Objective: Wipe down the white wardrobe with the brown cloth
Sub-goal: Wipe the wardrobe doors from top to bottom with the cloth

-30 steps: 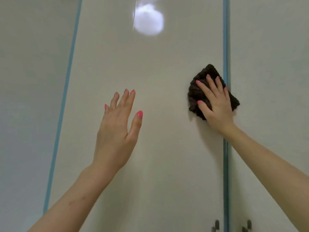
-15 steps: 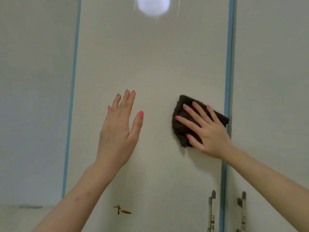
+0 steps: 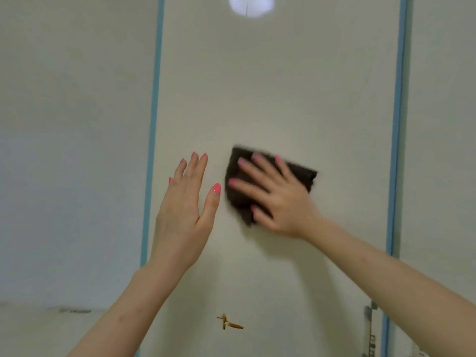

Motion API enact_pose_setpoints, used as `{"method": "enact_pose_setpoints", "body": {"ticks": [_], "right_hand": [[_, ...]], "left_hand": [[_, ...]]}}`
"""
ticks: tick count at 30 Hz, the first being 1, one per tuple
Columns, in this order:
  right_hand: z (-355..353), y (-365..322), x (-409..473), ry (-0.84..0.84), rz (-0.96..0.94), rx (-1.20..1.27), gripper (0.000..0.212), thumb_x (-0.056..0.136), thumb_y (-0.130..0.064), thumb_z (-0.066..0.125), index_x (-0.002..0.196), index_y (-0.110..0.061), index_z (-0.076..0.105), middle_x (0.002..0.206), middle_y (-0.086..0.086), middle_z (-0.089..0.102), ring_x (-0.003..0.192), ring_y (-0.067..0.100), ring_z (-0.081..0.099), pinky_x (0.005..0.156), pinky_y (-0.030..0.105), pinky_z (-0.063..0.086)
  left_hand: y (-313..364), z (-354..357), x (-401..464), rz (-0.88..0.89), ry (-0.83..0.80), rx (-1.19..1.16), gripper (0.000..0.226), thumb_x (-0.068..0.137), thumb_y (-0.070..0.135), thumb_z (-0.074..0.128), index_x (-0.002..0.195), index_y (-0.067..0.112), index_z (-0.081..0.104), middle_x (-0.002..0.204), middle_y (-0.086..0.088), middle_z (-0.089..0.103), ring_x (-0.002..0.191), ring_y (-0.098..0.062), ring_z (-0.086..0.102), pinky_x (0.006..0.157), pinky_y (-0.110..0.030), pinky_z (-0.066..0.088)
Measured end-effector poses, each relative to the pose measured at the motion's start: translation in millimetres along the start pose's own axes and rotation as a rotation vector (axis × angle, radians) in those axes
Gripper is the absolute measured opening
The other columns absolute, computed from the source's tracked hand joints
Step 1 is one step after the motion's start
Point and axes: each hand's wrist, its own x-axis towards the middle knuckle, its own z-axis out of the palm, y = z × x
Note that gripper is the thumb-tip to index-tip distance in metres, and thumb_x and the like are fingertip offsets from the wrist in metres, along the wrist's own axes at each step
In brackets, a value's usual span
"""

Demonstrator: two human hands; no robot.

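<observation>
The white wardrobe door (image 3: 270, 99) fills the middle of the view, edged by blue strips. A dark brown cloth (image 3: 238, 199) lies flat against the door near its middle. My right hand (image 3: 278, 199) presses the cloth to the door with spread, straight fingers; the hand and cloth are blurred. My left hand (image 3: 185, 210) is held up just left of the cloth with straight fingers together, holding nothing; whether it touches the door I cannot tell.
A small orange-brown mark (image 3: 228, 323) sits low on the door. A metal handle (image 3: 369, 328) shows at the door's lower right edge. Another white door (image 3: 443, 124) lies to the right, a pale wall (image 3: 72, 150) to the left. A lamp reflection (image 3: 251, 6) glares at the top.
My right hand has slid the cloth down and to the left, away from the right blue strip toward the door's middle. My left hand has stayed raised in about the same pose.
</observation>
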Motion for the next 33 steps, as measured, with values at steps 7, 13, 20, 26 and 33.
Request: {"method": "enact_pose_setpoints", "body": {"ticks": [7,13,20,26,33], "right_hand": [[25.1,-61.1,90.3,0.233,0.55,0.092,0.059,0.085,-0.03,0.048,0.143,-0.022,0.047,0.155,0.01,0.034,0.147,0.034,0.023,0.119,0.058,0.012],[37.5,-123.4,45.9,-0.13,-0.337,0.201,0.051,0.084,-0.025,0.06,0.132,-0.011,0.058,0.144,0.013,0.051,0.143,0.034,0.033,0.121,0.053,0.012],[14.4,-54.7,81.6,0.076,0.262,0.214,0.056,0.078,-0.017,0.052,0.134,-0.021,0.058,0.151,0.009,0.042,0.145,0.031,0.029,0.12,0.052,0.011],[50.8,-167.5,20.5,0.076,0.215,0.218,0.056,0.084,-0.03,0.061,0.139,-0.022,0.052,0.152,0.007,0.041,0.147,0.03,0.023,0.12,0.055,0.013],[56.7,-163.4,-60.9,-0.218,-0.409,0.162,0.048,0.096,-0.034,0.044,0.144,-0.026,0.044,0.156,0.002,0.035,0.149,0.023,0.016,0.123,0.047,0.004]], "left_hand": [[-27.5,-16.0,0.8,0.025,0.045,-0.026,0.054,0.092,0.039,0.034,0.145,0.028,0.028,0.149,0.021,0.02,0.142,0.0,0.014,0.116,-0.032,0.017],[-39.7,-21.0,-12.8,-0.005,0.092,-0.114,0.047,0.092,0.025,0.042,0.139,0.028,0.04,0.147,0.008,0.039,0.138,-0.009,0.031,0.112,-0.038,0.029],[-54.5,-32.4,-12.7,-0.014,0.109,-0.07,0.036,0.091,0.027,0.043,0.126,0.027,0.051,0.118,0.019,0.052,0.111,-0.001,0.047,0.092,-0.001,0.026],[-50.0,-30.2,-29.5,-0.06,0.141,-0.151,0.027,0.094,0.028,0.042,0.117,0.029,0.054,0.111,0.018,0.058,0.105,-0.005,0.053,0.087,-0.005,0.031],[-47.4,-17.3,-52.4,-0.083,0.066,-0.136,0.027,0.094,0.035,0.037,0.115,0.031,0.054,0.113,0.02,0.057,0.109,-0.002,0.05,0.091,-0.005,0.03]]}}
